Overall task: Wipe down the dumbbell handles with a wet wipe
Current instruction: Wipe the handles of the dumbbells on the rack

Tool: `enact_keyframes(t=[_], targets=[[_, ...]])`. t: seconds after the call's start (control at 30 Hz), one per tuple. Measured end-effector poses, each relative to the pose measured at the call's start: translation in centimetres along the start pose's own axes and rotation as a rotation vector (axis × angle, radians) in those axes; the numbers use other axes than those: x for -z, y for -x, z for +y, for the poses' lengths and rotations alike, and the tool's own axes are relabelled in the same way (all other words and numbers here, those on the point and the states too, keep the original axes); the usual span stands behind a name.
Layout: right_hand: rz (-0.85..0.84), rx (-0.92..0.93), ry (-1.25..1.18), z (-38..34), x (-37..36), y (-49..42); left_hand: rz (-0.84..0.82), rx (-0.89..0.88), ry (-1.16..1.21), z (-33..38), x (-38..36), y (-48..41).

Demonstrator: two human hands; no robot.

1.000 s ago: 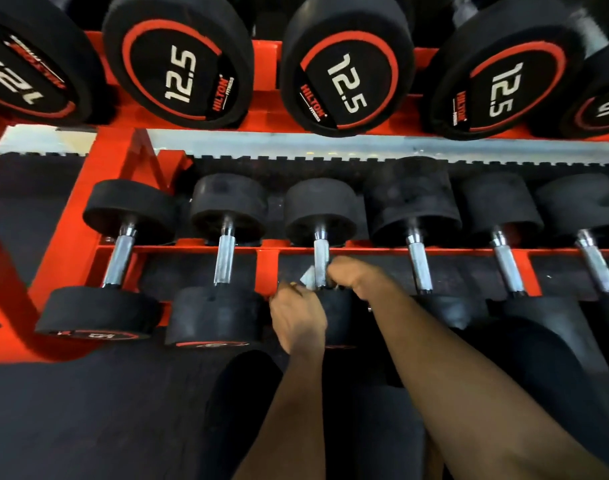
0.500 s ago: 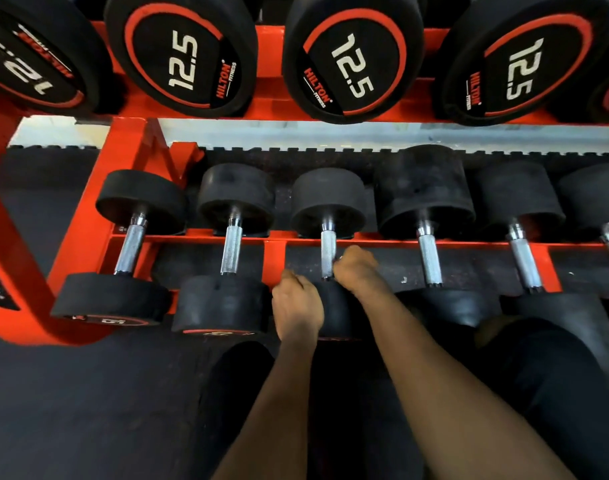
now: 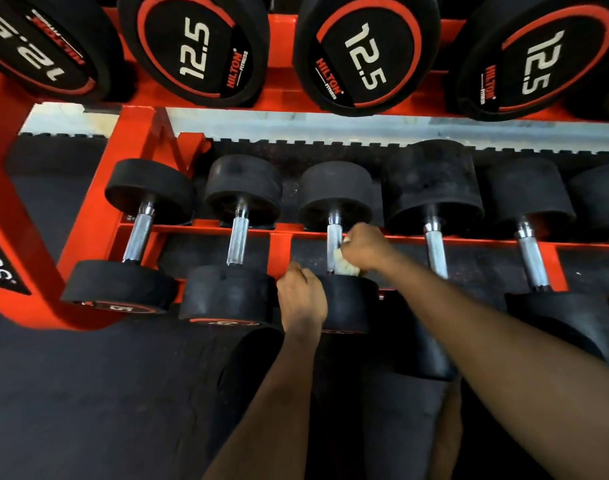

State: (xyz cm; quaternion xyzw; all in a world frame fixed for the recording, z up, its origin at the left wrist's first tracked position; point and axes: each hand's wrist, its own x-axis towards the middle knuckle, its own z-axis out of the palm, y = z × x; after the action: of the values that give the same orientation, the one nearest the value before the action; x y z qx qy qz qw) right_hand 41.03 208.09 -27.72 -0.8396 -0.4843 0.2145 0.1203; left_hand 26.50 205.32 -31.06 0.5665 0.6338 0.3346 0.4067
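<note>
Several black dumbbells with chrome handles lie on the lower shelf of a red rack [image 3: 88,216]. My right hand [image 3: 367,249] is shut on a white wet wipe [image 3: 344,265] and presses it against the right side of the third dumbbell's handle [image 3: 333,239], near its lower end. My left hand [image 3: 301,301] grips the left edge of that dumbbell's near head [image 3: 348,303]. Most of the wipe is hidden in my fist.
Large 12.5 dumbbells [image 3: 365,50] hang over the upper shelf just above. Neighbouring handles stand on the left [image 3: 238,240] and the right [image 3: 436,252]. My dark-clothed knees [image 3: 247,368] are close to the rack on black rubber flooring [image 3: 88,393].
My right hand has shifted from the handle's lower end to its right side and slightly up, and the wipe now shows below my fist. My left hand stays on the near head.
</note>
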Motion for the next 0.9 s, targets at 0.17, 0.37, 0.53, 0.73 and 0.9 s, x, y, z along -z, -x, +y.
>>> enact_keyframes(t=[0.17, 0.37, 0.53, 0.73, 0.9], targets=[[0.090, 0.619, 0.078, -0.5, 3.3, -2.8, 0.064, -0.031, -0.010, -0.5, -0.3, -0.3], [-0.420, 1.076, 0.710, 2.4, 0.5, -3.3, 0.111, -0.074, -0.018, -1.0, -0.8, -0.6], [-0.454, 0.995, 0.765, 1.2, 0.6, -3.1, 0.119, -0.100, -0.023, -1.3, -1.0, -0.7], [-0.435, 0.977, 0.648, 0.6, 1.6, -3.7, 0.123, -0.148, -0.038, -1.5, -1.0, -0.9], [-0.390, 0.987, 0.808, 0.7, 1.0, -3.3, 0.127, -0.154, -0.036, -1.5, -0.9, -0.8]])
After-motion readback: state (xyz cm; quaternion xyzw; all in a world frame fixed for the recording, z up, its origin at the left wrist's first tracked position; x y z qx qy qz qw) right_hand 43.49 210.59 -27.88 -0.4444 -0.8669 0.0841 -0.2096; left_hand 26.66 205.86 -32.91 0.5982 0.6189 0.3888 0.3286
